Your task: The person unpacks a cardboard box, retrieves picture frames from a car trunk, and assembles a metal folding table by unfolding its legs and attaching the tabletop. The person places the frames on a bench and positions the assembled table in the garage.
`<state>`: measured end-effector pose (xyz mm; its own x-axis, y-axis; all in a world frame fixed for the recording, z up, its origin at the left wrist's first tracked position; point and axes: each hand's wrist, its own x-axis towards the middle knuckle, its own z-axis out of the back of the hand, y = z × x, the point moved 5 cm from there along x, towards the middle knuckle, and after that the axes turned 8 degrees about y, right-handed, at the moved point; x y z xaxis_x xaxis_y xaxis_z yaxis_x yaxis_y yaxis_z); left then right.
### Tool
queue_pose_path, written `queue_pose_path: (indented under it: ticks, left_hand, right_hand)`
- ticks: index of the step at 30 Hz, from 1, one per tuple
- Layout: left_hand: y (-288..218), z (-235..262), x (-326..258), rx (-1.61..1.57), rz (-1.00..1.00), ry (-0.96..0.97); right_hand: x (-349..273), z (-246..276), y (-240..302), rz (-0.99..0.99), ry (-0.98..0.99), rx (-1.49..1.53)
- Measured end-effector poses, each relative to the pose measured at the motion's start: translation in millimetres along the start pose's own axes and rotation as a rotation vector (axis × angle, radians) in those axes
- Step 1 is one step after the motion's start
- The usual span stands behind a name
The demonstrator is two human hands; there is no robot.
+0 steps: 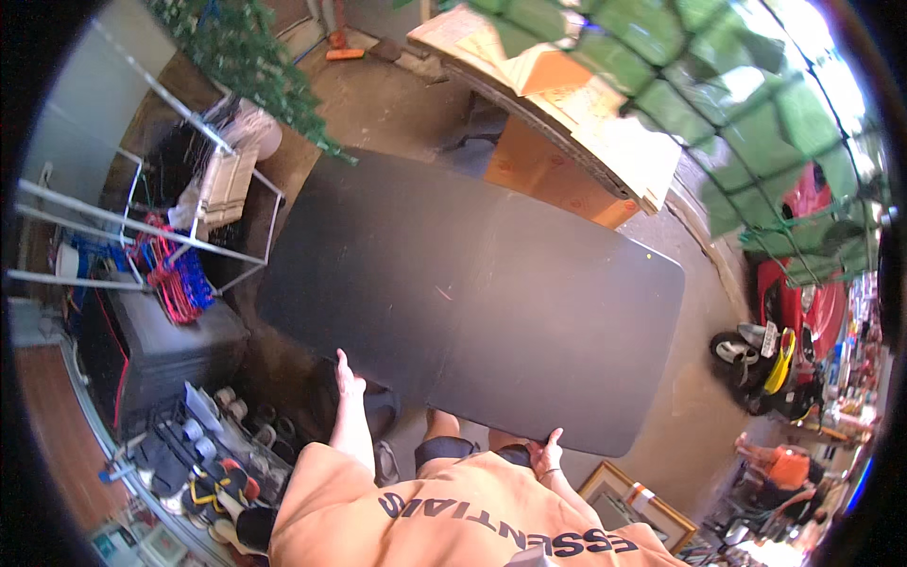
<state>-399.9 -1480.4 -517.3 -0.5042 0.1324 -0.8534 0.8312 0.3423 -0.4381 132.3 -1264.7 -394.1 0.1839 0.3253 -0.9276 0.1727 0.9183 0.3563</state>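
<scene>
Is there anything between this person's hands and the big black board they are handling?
Nothing visible. The left hand and the right hand both rest directly on the near edge of the black board, one toward each end of that edge, with no object between grip and board.

View, head: one fisheye camera on your head, facing steeply down and forward. Your orange shoulders fill the lower centre; the dark tabletop (472,293) spans mid-frame at arm's reach. Floor lies well below; edges bend toward a black rim. No second view to compare.
</scene>
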Motion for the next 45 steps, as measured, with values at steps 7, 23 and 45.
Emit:
queue_pose_path:
  ticks: [7, 23, 45]
  left_hand:
    - [-26, -60, -30, 0.217, -0.199, 0.005]
    - [20, -112, -191, 0.397, -0.348, 0.263]
    - [237, -153, -348, 0.381, -0.292, 0.249]
  right_hand:
    - [26, 28, 41, 0.034, -0.407, -0.481]
    - [69, 188, 308, 0.308, -0.899, -0.973]
    - [181, 451, 511, 0.456, -0.574, -0.939]
